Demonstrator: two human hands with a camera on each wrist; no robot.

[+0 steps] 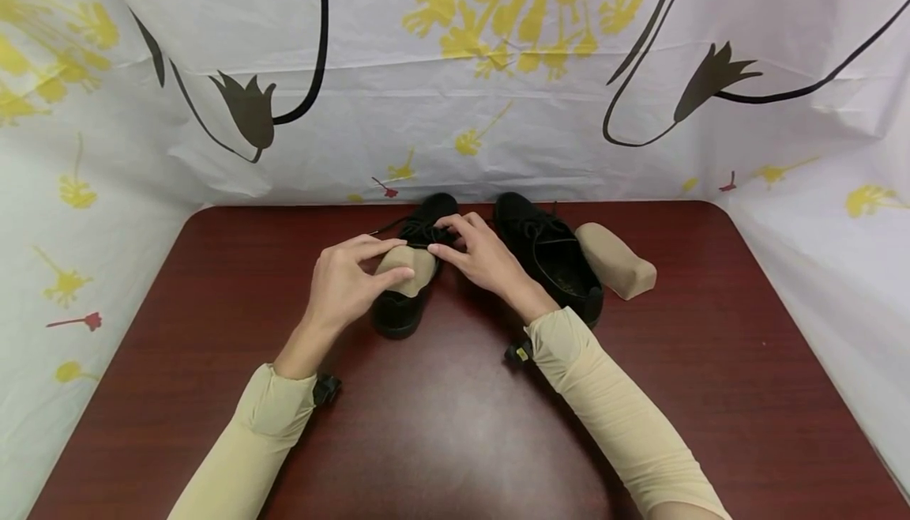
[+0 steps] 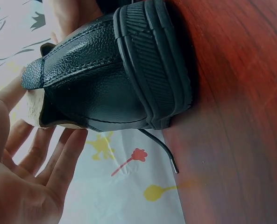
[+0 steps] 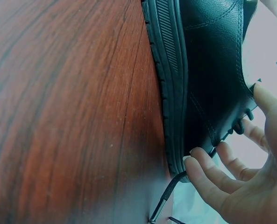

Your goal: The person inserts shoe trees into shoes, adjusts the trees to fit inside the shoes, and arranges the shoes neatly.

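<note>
On the table's far side, a black lace-up shoe [image 1: 398, 316] stands with its toe pointing away. A beige shoe insert [image 1: 419, 265] fills its opening. My left hand [image 1: 344, 275] holds that insert from the left, thumb on top by the heel and fingers along the far edge. In the left wrist view, the insert's pale edge [image 2: 34, 107] shows above the heel collar. My right hand [image 1: 483, 255] grips the same shoe at its lacing. Its thumb [image 3: 264, 98] lies at the collar edge, and the other fingers curve over the laced side.
A second black lace-up shoe [image 1: 550, 251] stands just right of my right hand. Another beige insert [image 1: 617, 259] lies on the dark red table [image 1: 455, 441] beside it. A loose lace [image 3: 164, 200] trails from the held shoe. A patterned white sheet [image 1: 426, 109] hangs behind the table.
</note>
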